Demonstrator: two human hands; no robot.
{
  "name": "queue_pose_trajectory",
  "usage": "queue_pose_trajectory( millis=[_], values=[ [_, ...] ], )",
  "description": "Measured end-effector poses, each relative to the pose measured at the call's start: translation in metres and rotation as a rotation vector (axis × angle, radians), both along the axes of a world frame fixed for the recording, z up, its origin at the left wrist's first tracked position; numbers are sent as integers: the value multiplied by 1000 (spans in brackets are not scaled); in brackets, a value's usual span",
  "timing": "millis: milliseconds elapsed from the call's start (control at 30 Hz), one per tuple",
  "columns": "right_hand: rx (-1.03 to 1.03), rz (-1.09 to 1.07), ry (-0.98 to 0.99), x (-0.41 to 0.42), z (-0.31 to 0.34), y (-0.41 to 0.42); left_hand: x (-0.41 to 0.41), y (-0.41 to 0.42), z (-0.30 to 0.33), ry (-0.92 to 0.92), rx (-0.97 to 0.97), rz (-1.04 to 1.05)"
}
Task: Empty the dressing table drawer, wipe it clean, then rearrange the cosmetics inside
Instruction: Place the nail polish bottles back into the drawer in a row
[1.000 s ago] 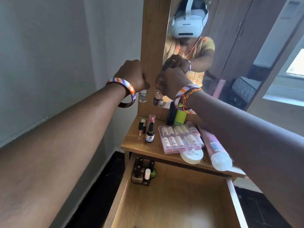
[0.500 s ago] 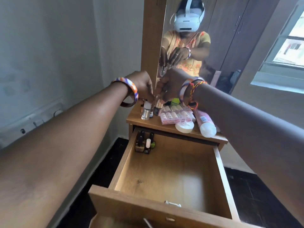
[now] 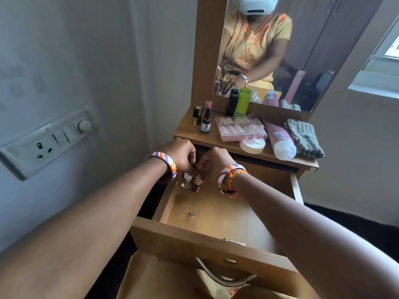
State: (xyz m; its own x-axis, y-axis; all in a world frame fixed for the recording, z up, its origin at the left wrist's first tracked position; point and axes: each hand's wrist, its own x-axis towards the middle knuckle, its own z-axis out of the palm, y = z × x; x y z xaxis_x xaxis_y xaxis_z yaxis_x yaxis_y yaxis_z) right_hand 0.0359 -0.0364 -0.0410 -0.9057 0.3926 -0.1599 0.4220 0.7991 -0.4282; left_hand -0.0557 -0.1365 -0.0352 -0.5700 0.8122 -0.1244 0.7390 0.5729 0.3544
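Note:
The wooden drawer (image 3: 218,214) stands pulled out below the dressing table top (image 3: 216,140). My left hand (image 3: 182,155) grips the cap of a clear small bottle (image 3: 186,181) over the drawer's back left corner. My right hand (image 3: 212,161) holds a brown small bottle (image 3: 196,184) right beside it. Both bottles hang upright, close to the drawer floor. My hands hide the bottles that stood in that corner. On the table top stand nail polish bottles (image 3: 204,124), a clear case of tubes (image 3: 240,128), a white round jar (image 3: 252,145) and a pink tube (image 3: 279,139).
A black bottle (image 3: 232,102) and a green bottle (image 3: 241,103) stand against the mirror (image 3: 302,50). A folded striped cloth (image 3: 303,137) lies at the table's right end. A switch panel (image 3: 46,141) is on the left wall. The drawer's metal handle (image 3: 224,275) hangs in front.
Both hands have come down from above the table top into the drawer's back left corner, each carrying its small bottle. The camera has tilted down.

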Motion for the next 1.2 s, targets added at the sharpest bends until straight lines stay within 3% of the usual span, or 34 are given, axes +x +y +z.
queue_pose_trajectory(
  millis=[500, 767, 933, 1200],
  values=[
    [-83, -40, 14, -9, -27, -7, -1, -6, -12, -38, -99, -34],
    [-13, -14, -12, -15, -31, -5, 2, -2, -11, 56, -176, -83],
    [-76, -20, 13, -11, -31, -6, 1, 0, -10, 62, -211, -111],
    [-80, 56, -25, -8, -2, 5, -14, 7, 17, -77, -100, -141]
  ],
)
